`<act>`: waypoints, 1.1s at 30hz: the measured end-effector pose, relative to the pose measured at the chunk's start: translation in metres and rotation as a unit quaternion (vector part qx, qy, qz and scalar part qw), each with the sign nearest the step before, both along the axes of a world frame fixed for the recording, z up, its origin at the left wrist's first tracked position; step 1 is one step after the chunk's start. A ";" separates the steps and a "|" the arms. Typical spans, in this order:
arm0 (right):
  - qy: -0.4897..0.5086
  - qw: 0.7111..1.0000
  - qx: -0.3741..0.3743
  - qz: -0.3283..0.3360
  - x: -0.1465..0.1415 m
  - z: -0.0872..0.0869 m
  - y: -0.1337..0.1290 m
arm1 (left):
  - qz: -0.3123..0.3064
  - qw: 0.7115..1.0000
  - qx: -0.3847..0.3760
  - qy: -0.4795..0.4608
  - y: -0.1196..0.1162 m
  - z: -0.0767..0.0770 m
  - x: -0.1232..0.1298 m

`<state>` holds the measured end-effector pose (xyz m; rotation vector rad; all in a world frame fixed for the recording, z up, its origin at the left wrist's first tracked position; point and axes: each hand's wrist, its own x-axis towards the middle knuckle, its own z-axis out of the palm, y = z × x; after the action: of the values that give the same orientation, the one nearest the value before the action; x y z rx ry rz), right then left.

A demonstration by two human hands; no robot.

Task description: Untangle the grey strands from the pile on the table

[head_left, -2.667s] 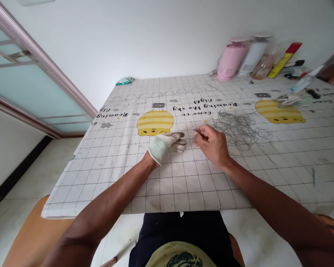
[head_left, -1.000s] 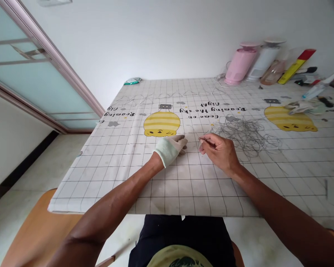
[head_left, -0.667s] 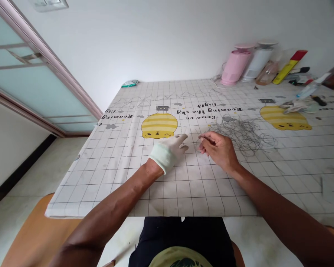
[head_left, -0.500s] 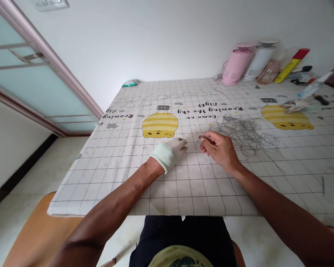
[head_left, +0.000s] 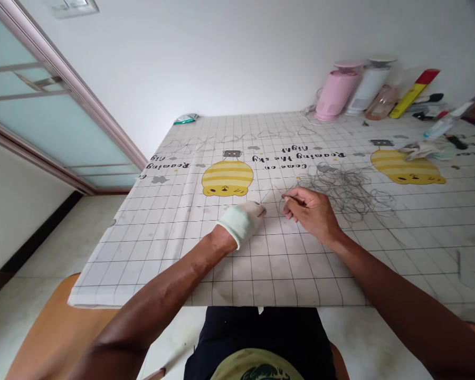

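Note:
My left hand (head_left: 245,217), in a white glove with a pale green cuff, is closed low over the table, its fingers curled together. A thin dark strand shows near its fingertips. To its right my bare right hand (head_left: 309,212) pinches, thumb against forefinger, on what looks like thin wire. A small gap separates the two hands. Just beyond and right of my right hand lies a loose tangle of thin grey wire (head_left: 350,192) on the checked tablecloth (head_left: 237,279).
Thin bent wire pieces (head_left: 269,134) lie in a row along the table's back. At the back right stand a pink cylinder (head_left: 336,94), a white cylinder (head_left: 366,89), a bottle (head_left: 382,104) and a yellow-red box (head_left: 415,94). A glove (head_left: 431,148) lies at right.
The fingers of my left hand have closed together and its wrist has shifted slightly. My right hand has stayed almost in place, still pinching.

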<state>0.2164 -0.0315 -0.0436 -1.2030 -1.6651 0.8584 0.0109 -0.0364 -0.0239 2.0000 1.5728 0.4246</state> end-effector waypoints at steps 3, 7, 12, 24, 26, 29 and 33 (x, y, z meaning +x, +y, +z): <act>0.002 1.000 0.004 0.002 0.000 0.000 0.000 | -0.013 0.997 0.035 0.062 -0.006 -0.002 0.001; 0.005 1.000 -0.008 0.000 0.000 0.000 0.001 | 0.006 0.998 0.041 0.040 -0.003 -0.007 0.001; 0.012 1.000 -0.002 -0.008 0.000 -0.003 0.003 | 0.012 0.999 0.032 0.038 0.002 -0.007 0.001; 0.003 1.000 0.005 -0.023 0.001 -0.003 0.003 | 0.187 0.976 0.101 -0.047 -0.008 0.006 0.002; 0.008 1.000 0.008 -0.022 0.001 -0.002 0.002 | 0.202 0.973 0.088 -0.074 -0.006 0.010 -0.004; 0.011 1.000 0.006 -0.017 0.000 -0.002 0.001 | 0.168 0.974 0.004 -0.154 -0.001 0.011 -0.013; 0.013 1.000 0.006 -0.010 -0.003 -0.004 0.000 | 0.133 0.945 -0.106 -0.280 0.003 0.007 -0.017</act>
<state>0.2137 -0.0314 -0.0471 -1.1931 -1.6321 0.8475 -0.0058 -0.0338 -0.0173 1.3446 1.4417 0.8092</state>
